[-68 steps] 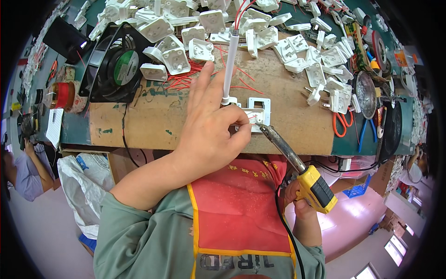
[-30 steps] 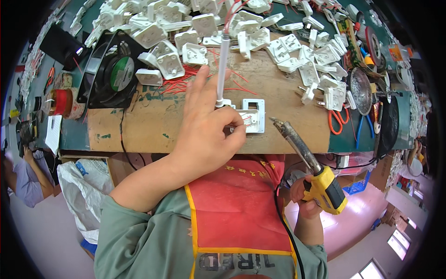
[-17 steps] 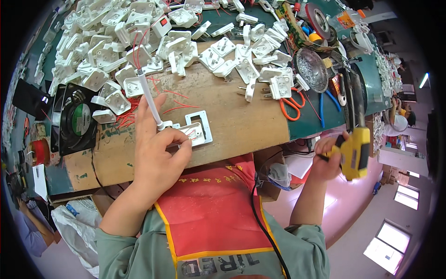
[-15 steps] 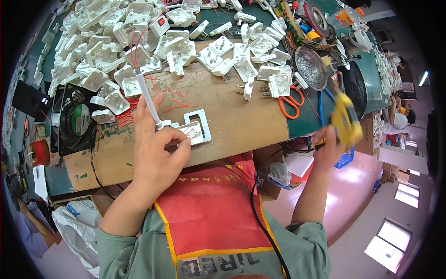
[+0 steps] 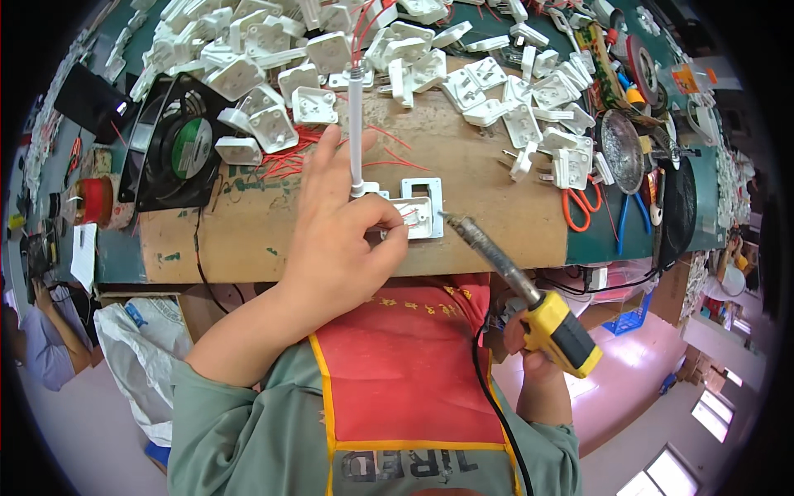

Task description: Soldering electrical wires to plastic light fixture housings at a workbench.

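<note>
My left hand (image 5: 347, 219) is closed in a pinch at the near-left edge of a small open white plastic housing (image 5: 420, 217), with thin red wires showing inside. What lies between the fingertips is partly hidden. A white tube (image 5: 356, 136) joins the housing side and points away from me, red wires (image 5: 361, 37) coming out of its far end. Under the housing lies a white frame plate (image 5: 437, 198) with a rectangular cut-out. My right hand (image 5: 529, 343) grips a yellow-and-black soldering iron (image 5: 546, 318), its metal tip just right of the plate.
Many white plastic housings (image 5: 248, 78) are heaped across the far side. A black fan (image 5: 178, 145) stands left, beside loose red wires (image 5: 294, 157). Orange-handled scissors (image 5: 579, 207), a round metal dish (image 5: 622, 149) and blue-handled pliers (image 5: 633, 219) lie right. A black cord (image 5: 488, 397) crosses my apron.
The soldering iron has come from the right side of the bench, down and left toward the housing. My left hand keeps its pinch there. The whole view has shifted.
</note>
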A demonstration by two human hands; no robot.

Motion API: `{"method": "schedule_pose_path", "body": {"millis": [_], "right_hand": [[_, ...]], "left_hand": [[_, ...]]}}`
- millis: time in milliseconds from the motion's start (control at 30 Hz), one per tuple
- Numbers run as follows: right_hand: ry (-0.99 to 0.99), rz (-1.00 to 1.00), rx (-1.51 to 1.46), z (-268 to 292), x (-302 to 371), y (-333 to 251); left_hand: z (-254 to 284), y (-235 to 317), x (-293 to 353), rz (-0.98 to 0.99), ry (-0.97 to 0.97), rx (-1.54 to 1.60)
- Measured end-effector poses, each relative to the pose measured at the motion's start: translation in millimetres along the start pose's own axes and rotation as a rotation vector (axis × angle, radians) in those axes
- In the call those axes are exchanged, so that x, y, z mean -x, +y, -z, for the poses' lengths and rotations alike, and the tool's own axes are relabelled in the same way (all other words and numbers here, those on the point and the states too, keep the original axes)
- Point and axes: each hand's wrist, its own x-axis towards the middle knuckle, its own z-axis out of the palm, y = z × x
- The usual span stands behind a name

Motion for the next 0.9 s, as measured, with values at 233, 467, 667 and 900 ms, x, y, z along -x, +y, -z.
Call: {"method": "schedule_pose_path", "body": {"millis": [233,467,667,900], "right_hand": [[-0.065,-0.025,0.140,-6.8,3.4,3.4],[-0.063,-0.021,0.244,-6.2,4.4,9.8],[-0.089,0.048,0.353,-5.1,2.3,7.3],[-0.060,0.008,0.283,-9.2,1.1,2.8]], "left_hand": [[-0.2,-3.5,1.9,-0.026,0.033,0.060],[-1.9,-6.6,0.4,-0.075,0.051,0.059],[-0.4,-6.9,0.8,-0.080,0.048,0.055],[-1.5,-7.3,0.8,-0.085,0.048,0.050]]}}
